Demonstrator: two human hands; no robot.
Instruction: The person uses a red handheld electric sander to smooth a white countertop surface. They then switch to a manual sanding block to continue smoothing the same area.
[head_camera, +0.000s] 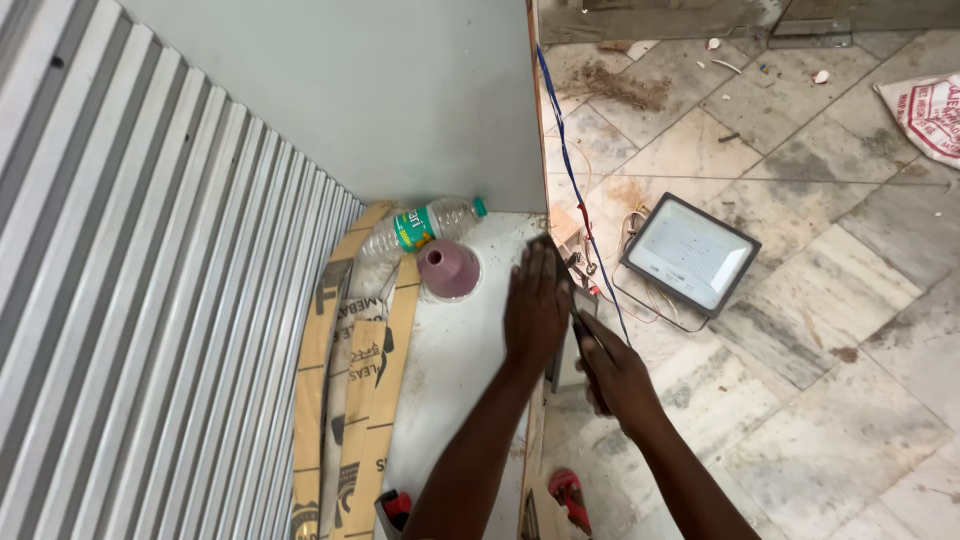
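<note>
The left hand (536, 305) lies flat, fingers spread, on the white counter (450, 350) near 1 pink funnel (448, 268); the right hand (612, 372) (grip closed) holds a dark tool (580, 327).

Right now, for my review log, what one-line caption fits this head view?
Left hand flat on a white panel edge, right hand gripping a dark tool beside it, floodlight on the marble floor.
</note>
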